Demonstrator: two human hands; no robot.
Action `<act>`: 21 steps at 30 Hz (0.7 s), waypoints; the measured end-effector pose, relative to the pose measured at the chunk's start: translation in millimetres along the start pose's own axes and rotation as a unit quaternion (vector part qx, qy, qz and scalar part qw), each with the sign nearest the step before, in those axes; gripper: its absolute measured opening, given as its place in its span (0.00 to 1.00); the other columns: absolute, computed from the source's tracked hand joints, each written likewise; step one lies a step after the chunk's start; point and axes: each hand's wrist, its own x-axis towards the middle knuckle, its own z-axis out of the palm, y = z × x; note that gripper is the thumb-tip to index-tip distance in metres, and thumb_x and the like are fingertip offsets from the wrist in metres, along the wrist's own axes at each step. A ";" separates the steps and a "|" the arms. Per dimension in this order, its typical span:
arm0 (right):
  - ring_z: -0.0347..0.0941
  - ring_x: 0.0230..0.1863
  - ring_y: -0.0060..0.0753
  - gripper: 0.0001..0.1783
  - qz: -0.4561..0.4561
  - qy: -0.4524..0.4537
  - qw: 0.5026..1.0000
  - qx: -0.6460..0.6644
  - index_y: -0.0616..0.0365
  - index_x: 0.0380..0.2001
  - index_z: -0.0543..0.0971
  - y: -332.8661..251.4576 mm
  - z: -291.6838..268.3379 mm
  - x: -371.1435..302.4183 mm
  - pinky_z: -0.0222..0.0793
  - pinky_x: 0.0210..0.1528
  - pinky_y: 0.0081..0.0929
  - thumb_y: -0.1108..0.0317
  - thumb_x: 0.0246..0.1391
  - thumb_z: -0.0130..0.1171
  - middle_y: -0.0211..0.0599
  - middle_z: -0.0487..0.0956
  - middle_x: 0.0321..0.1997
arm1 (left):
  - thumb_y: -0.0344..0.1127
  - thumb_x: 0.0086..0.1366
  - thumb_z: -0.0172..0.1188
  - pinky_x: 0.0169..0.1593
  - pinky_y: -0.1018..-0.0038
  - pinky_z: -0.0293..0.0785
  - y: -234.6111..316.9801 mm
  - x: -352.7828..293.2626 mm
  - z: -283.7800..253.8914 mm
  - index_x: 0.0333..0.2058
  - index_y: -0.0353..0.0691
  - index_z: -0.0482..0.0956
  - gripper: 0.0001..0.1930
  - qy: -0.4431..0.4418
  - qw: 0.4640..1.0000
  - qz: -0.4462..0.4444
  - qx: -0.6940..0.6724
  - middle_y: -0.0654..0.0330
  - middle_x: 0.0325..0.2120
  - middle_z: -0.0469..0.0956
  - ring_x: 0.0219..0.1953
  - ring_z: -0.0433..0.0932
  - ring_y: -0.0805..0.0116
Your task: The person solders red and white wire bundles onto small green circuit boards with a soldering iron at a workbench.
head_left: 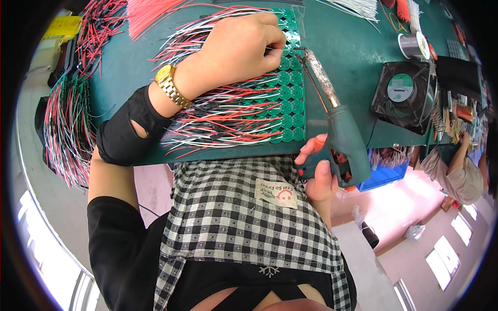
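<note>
My right hand point(320, 182) grips a dark green soldering gun point(346, 129) by its handle, just off the near edge of the table. The gun's silvery barrel points up and away, and its tip comes close to the right edge of a panel of small round green circuit boards point(285, 107). Above that panel my left hand point(244, 45) is closed in a pinch, fingertips near the tip; what they hold is hidden. Red, white and black wires point(223, 116) fan out leftward from the boards, partly beneath my left forearm.
On the green table point(342, 31), a black fan point(403, 96) and a solder spool point(413, 45) stand at the right. Red wire bundles point(150, 15) lie at the far left. More wired boards point(70, 129) hang at the left edge. Another person point(459, 171) is at the right.
</note>
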 end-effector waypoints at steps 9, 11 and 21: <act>0.70 0.29 0.31 0.32 -0.004 -0.001 0.999 0.051 0.62 0.53 0.64 0.2 5.5 -6.2 0.70 0.33 0.28 0.50 0.54 0.57 0.43 0.73 0.36 | 0.29 0.48 0.57 0.24 0.64 0.69 -8.3 -1.0 -10.2 0.22 0.39 0.73 0.03 -0.016 1.000 0.008 -0.020 0.58 0.22 0.69 0.22 0.72 0.57; 0.72 0.33 0.33 0.33 -0.005 -0.008 0.995 0.100 0.60 0.54 0.63 5.8 -2.4 -13.4 0.72 0.37 0.32 0.49 0.53 0.59 0.43 0.73 0.40 | 0.31 0.47 0.56 0.22 0.62 0.70 -4.7 2.5 -11.8 0.20 0.39 0.70 0.04 -0.042 0.999 0.024 -0.011 0.58 0.22 0.69 0.22 0.73 0.54; 0.72 0.30 0.31 0.22 0.011 -0.033 0.986 0.165 0.61 0.46 0.65 0.7 6.3 -11.6 0.73 0.35 0.27 0.64 0.51 0.59 0.39 0.72 0.35 | 0.30 0.48 0.54 0.35 0.60 0.73 -80.7 -32.4 -173.9 0.27 0.37 0.78 0.07 -0.079 0.904 -0.334 0.256 0.47 0.24 0.76 0.30 0.76 0.51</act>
